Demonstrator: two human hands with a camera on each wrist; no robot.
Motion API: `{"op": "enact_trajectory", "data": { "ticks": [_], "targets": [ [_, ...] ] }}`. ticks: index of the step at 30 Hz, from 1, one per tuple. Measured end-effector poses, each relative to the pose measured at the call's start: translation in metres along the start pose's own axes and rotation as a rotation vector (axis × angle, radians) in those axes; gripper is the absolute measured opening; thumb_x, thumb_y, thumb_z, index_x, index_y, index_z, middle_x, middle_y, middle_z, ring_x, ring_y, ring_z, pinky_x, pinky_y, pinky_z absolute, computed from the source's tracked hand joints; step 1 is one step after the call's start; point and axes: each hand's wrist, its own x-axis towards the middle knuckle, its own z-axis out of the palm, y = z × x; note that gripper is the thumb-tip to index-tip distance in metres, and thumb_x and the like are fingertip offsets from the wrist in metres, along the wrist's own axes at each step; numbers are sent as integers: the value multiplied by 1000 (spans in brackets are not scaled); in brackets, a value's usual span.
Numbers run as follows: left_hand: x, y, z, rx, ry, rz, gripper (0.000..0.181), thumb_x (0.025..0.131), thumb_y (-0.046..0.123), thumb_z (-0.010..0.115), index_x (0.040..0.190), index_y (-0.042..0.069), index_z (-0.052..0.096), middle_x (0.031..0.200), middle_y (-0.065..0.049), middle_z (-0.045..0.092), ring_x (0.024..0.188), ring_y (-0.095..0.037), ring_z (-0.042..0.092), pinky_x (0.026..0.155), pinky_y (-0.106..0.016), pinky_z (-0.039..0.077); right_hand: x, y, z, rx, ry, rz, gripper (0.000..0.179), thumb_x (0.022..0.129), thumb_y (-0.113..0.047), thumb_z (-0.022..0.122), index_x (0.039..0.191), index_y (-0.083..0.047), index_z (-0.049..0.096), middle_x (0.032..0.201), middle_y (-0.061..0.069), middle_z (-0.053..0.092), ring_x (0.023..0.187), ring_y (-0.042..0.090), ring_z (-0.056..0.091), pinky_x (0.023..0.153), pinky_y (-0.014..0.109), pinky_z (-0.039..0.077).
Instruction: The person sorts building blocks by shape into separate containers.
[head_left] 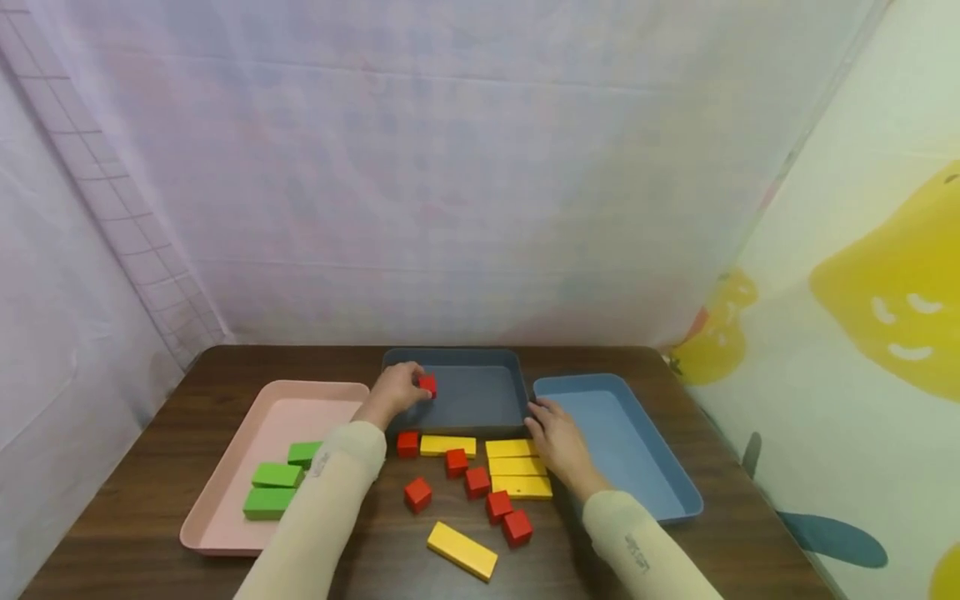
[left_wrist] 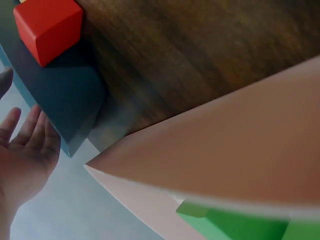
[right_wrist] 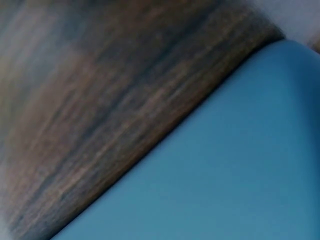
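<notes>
Red cube (head_left: 428, 384) is pinched by the left hand (head_left: 394, 390) at the dark tray (head_left: 480, 400); the right hand (head_left: 562, 442), loosely extended, holds nothing beside yellow blocks (head_left: 517, 467).

Left sleeve (head_left: 330, 500) hid part of the pink tray (head_left: 225, 475). Left wrist view: left hand (left_wrist: 27, 162) and green blocks (left_wrist: 240, 225) were cut off at edges. Right wrist view: counter (right_wrist: 42, 70) blurred upper left.

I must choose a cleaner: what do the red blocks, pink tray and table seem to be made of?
Red blocks: probably painted wood, perhaps plastic; smooth, slightly glossy faces. Pink tray: likely plastic, matte, evenly coloured with rounded corners. Table: wood or wood-look laminate; dark grain streaks show.
</notes>
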Motion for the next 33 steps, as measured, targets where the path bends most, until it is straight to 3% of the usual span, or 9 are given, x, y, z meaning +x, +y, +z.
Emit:
{"op": "enact_trajectory", "data": {
  "ticks": [3,8,15,19,23,28,33],
  "targets": [
    [-3,0,-1,34,-2,-1,53,77,21,72,123,4,54,113,-15,57,100,-28,53,87,-42,41,2,0,2,-3,3,-9,38,93,-24,50,125,-3,54,129,17,47,115,35,45,95,48,34],
    [-10,1,-10,73,24,29,52,79,25,70,124,6,52,119,-14,54,107,-30,50,89,-43,40,4,-1,3,-9,-2,-19,38,93,-24,51,124,-3,55,128,17,47,114,34,46,95,47,34],
    [-29,17,-33,9,36,30,51,81,27,68,125,7,53,122,-12,53,110,-29,49,90,-44,39,6,-2,4,9,-4,-10,39,93,-25,51,125,-2,54,129,17,46,115,35,44,95,49,33],
    [-49,18,-39,-52,63,21,49,81,28,67,123,8,54,121,-11,54,110,-28,50,89,-44,40,7,-3,5,26,3,-17,39,93,-24,51,124,-1,54,129,19,47,115,36,44,95,49,33],
    [-78,18,-39,-166,91,-29,48,80,29,69,122,10,55,121,-9,54,110,-27,50,88,-44,41,9,-2,4,44,-5,-20,38,93,-23,52,123,0,55,128,19,47,114,36,45,94,49,34],
    [-115,23,-29,-266,111,-78,45,79,28,70,118,11,58,115,-8,58,104,-25,53,85,-43,43,13,3,0,49,-35,-11,39,91,-25,54,121,-1,56,128,19,47,114,36,46,94,50,34],
    [-136,26,-12,-286,123,-96,42,76,26,72,113,9,60,107,-8,60,96,-25,55,81,-42,45,15,9,-3,73,-48,10,40,90,-26,56,121,-2,57,129,18,47,115,35,45,95,50,33]
  ]
}}
